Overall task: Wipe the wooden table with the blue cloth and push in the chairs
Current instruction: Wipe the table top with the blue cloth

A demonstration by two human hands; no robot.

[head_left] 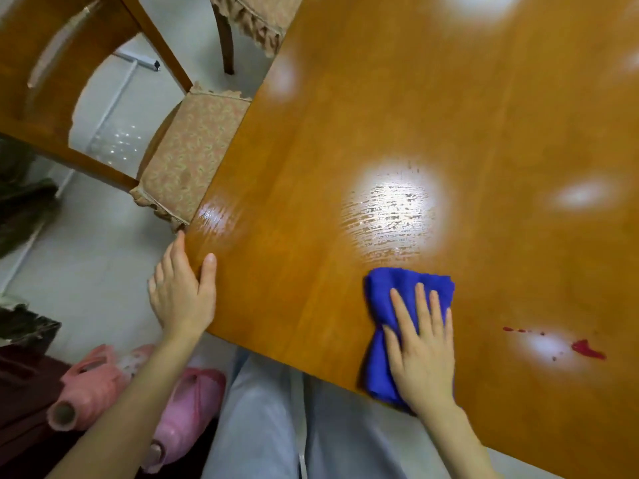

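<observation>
The glossy wooden table [415, 115] fills the right and middle of the view. My right hand [420, 344] lies flat with spread fingers on the blue cloth [387, 299], which is bunched on the tabletop near the front edge. My left hand [183, 292] grips the table's near left corner, thumb on top and fingers over the edge. A red smear [587, 350] with small red spots marks the wood to the right of the cloth. A wooden chair [193, 157] with a patterned cushion stands at the table's left side, its seat partly under the top.
A second cushioned chair [256, 22] stands at the top, beside the table's far left edge. Pink slippers [186, 406] lie on the pale floor below the corner. Dark objects sit along the left edge. My pale trousers [276, 426] are against the front edge.
</observation>
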